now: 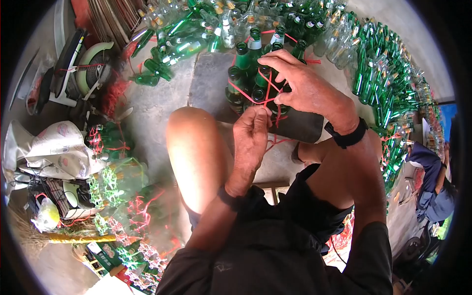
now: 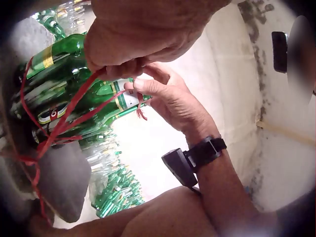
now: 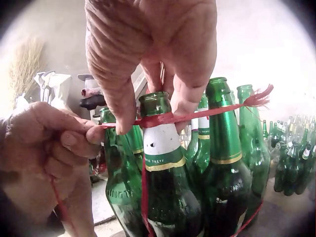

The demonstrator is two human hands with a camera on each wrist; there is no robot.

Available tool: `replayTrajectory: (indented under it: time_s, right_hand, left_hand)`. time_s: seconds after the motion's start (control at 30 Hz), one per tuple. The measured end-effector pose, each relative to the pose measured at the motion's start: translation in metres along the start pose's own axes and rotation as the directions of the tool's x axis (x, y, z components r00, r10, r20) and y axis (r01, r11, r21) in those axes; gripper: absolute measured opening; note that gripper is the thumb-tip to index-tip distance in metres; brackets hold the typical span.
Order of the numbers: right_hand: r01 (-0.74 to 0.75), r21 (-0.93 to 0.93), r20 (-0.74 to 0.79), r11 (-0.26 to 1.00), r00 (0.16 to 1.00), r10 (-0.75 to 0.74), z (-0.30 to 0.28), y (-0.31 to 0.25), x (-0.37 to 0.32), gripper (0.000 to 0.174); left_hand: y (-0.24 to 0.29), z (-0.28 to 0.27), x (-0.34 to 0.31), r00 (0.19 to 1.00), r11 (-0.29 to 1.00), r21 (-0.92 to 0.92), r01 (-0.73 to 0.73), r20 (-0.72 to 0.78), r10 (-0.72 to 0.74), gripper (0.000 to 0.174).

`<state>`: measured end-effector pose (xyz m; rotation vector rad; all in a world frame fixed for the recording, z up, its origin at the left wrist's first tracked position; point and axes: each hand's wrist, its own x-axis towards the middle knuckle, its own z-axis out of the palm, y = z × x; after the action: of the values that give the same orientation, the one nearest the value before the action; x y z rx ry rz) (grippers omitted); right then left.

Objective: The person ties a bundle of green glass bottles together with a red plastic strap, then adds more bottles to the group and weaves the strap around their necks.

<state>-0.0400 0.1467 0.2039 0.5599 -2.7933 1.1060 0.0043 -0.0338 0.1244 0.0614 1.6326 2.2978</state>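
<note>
Several green glass beer bottles (image 1: 236, 91) stand upright in a tight cluster, wrapped with red plastic string (image 2: 74, 106). My left hand (image 1: 250, 135) pinches the string between thumb and fingers at the near side of the cluster. Over the bottles, my right hand (image 1: 312, 86) reaches down with fingers and thumb curved round the neck of one bottle (image 3: 163, 143) with a white neck label. Across that neck runs a taut strand, its frayed end (image 3: 259, 97) sticking out to the right. The right thumb (image 3: 124, 121) touches the strand beside the neck.
The cluster stands on a dark slab (image 1: 206, 76) between my bent knees. Piles of green and clear bottles (image 1: 383, 73) curve round the back and right. Left are a scooter (image 1: 78, 73), a white sack (image 1: 61, 147) and netted bottles (image 1: 118, 182). Another person (image 1: 432, 182) is at far right.
</note>
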Motion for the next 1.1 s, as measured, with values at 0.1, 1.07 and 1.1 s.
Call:
replayTrajectory:
  time_s: [0.1, 1.07, 1.1]
  right_hand:
    - [-0.019, 0.004, 0.003, 1.0, 1.0, 0.019, -0.001, -0.003, 0.0, 0.069]
    - [0.039, -0.085, -0.139, 0.996, 0.989, -0.051, 0.011, 0.006, 0.003, 0.057]
    - [0.038, -0.098, -0.127, 0.994, 0.991, -0.051, 0.012, 0.008, 0.004, 0.061]
  left_hand:
    - [-0.003, -0.003, 0.003, 0.995, 0.987, 0.139, -0.087, -0.028, 0.092, 0.023]
    - [0.005, -0.004, 0.001, 0.919, 0.802, 0.496, -0.334, -0.019, 0.394, 0.016]
    - [0.006, -0.004, 0.001, 0.919, 0.801, 0.496, -0.334, -0.016, 0.393, 0.016]
